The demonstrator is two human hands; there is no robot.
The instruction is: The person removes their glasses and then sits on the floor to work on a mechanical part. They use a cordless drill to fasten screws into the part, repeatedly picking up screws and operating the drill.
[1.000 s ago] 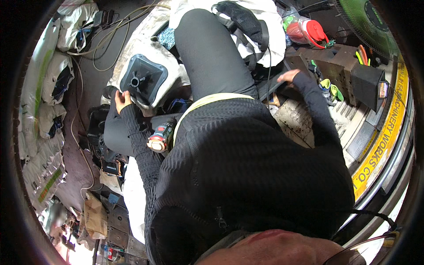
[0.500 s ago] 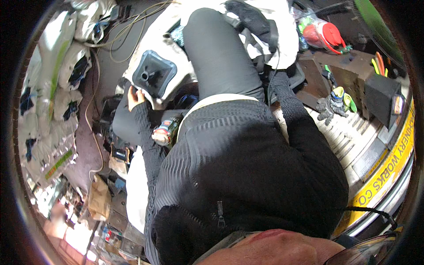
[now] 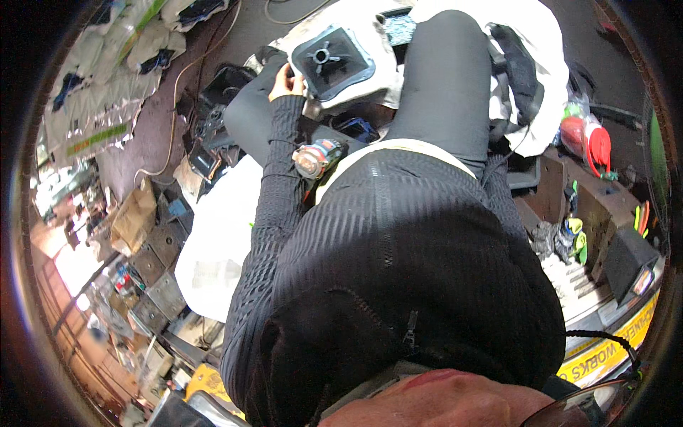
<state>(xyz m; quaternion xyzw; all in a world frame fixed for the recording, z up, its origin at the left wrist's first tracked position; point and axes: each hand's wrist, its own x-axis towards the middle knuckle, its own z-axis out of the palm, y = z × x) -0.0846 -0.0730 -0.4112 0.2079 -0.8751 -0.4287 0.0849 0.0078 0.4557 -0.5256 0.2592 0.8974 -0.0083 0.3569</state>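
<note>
At the upper middle lies a dark square plastic part (image 3: 333,62) with rounded corners, a raised rim and a hollow round post in its centre with ribs. It rests on whitish sheeting beyond my bent left leg. My left hand (image 3: 286,82) is closed on the part's left edge, thumb on the near side and fingers partly hidden. My right forearm (image 3: 499,188) runs down beside my right thigh; the hand itself is hidden. Near my left wrist, at my waist, is a rounded grey and orange item (image 3: 318,158) whose kind I cannot make out.
A red-lidded container (image 3: 596,146) stands at right, above grey and yellow-green gloves (image 3: 562,240) and a black box (image 3: 629,265). White sacks (image 3: 107,107) line the far left. A thin cable (image 3: 175,117) crosses the floor. Brown paper (image 3: 133,217) lies at left.
The whole view has turned, so the part, my left hand and my legs sit farther right in the picture. My left hand stays at the part's edge. My right hand remains hidden.
</note>
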